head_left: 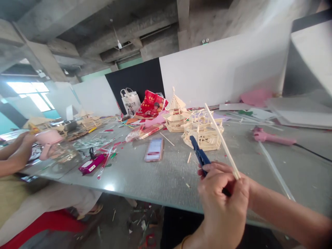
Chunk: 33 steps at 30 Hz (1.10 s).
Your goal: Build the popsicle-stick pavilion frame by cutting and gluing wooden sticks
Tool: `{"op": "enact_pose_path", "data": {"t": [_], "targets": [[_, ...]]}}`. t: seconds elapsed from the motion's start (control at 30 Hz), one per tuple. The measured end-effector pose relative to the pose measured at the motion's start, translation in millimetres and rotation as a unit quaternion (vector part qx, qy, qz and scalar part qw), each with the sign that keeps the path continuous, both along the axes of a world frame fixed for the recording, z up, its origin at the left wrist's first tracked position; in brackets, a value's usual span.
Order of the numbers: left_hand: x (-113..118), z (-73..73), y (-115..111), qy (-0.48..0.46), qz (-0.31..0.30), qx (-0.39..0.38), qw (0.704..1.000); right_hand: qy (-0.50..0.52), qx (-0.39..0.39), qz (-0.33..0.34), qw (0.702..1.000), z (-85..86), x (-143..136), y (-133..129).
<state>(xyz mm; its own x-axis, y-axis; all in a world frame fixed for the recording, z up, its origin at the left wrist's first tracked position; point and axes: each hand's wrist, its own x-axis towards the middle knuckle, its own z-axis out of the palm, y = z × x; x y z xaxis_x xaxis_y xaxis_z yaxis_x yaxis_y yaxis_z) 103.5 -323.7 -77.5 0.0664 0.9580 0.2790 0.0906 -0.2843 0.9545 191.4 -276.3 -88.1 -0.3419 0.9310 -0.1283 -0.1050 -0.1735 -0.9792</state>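
Note:
My left hand (224,204) reaches up from the bottom edge, its thumb and fingers pinched on the lower end of a pale wooden stick (220,138). The stick tilts up and to the left above the table. Just behind it, my right hand (219,167) is closed on a dark blue hand tool (199,152) whose slim end points up and left. Its exact kind is unclear, and my left hand partly covers my right. Beyond the tool stands an open frame model of sticks (202,138), with a roofed stick model (176,117) behind it.
On the grey table (171,180) are a phone (154,150), a pink glue gun (272,136) with a black cord, a magenta device (92,164) and bundled sticks (147,131). Another person's arms (15,152) are at left, near a large pink-lidded jar (61,148).

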Motion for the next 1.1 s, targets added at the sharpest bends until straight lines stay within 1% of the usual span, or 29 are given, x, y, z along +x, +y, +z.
{"op": "enact_pose_path", "data": {"t": [0.03, 0.1, 0.13, 0.17, 0.23, 0.27, 0.33, 0.37, 0.47, 0.53, 0.57, 0.63, 0.73, 0.87, 0.97, 1.03, 1.07, 1.1], "targets": [[-4, 4.7, -4, -0.015, -0.036, -0.038, 0.999, -0.001, -0.02, 0.011, 1.0, 3.5, 4, -1], [-22, 12.0, -7, -0.038, -0.101, -0.123, 0.987, 0.0, -0.08, 0.034, 0.996, 10.0, 15, -3], [-34, 13.9, -6, -0.039, -0.108, -0.156, 0.981, -0.018, -0.095, 0.038, 0.995, 12.7, 22, -4], [-48, 14.3, -1, -0.034, -0.093, -0.174, 0.98, -0.045, -0.104, 0.039, 0.993, 15.0, 30, -4], [-77, 10.4, 17, 0.012, -0.065, -0.181, 0.981, -0.11, -0.116, 0.052, 0.986, 18.9, 45, -3], [-91, 6.5, 29, 0.038, -0.07, -0.189, 0.979, -0.14, -0.122, 0.068, 0.98, 20.8, 52, -3], [-111, -2.8, 55, 0.069, -0.111, -0.233, 0.964, -0.194, -0.146, 0.109, 0.964, 26.1, 61, -3], [-118, -7.0, 67, 0.084, -0.134, -0.262, 0.952, -0.221, -0.162, 0.133, 0.953, 29.5, 63, -4], [-125, -12.5, 91, 0.127, -0.154, -0.302, 0.932, -0.303, -0.207, 0.185, 0.912, 41.7, 60, -6], [-123, -11.3, 99, 0.15, -0.162, -0.306, 0.926, -0.341, -0.215, 0.207, 0.891, 47.5, 52, -4], [-122, -10.2, 100, 0.157, -0.165, -0.307, 0.924, -0.351, -0.209, 0.213, 0.888, 48.4, 48, -2], [-121, -8.9, 101, 0.163, -0.161, -0.307, 0.924, -0.355, -0.19, 0.224, 0.888, 45.6, 40, 4], [-125, -10.0, 101, 0.176, -0.132, -0.307, 0.926, -0.339, -0.165, 0.236, 0.896, 32.5, 31, 17], [-136, -12.3, 100, 0.174, -0.103, -0.319, 0.926, -0.288, -0.18, 0.258, 0.904, 15.4, 27, 34], [-141, -12.8, 102, 0.152, -0.108, -0.336, 0.923, -0.244, -0.199, 0.286, 0.905, 11.2, 25, 43], [-144, -13.3, 104, 0.139, -0.104, -0.336, 0.926, -0.231, -0.208, 0.308, 0.899, 11.5, 25, 48], [-145, -13.5, 105, 0.131, -0.097, -0.334, 0.928, -0.241, -0.204, 0.319, 0.894, 12.1, 25, 50], [-146, -13.8, 106, 0.12, -0.09, -0.331, 0.932, -0.27, -0.177, 0.322, 0.89, 12.9, 27, 51]]}}
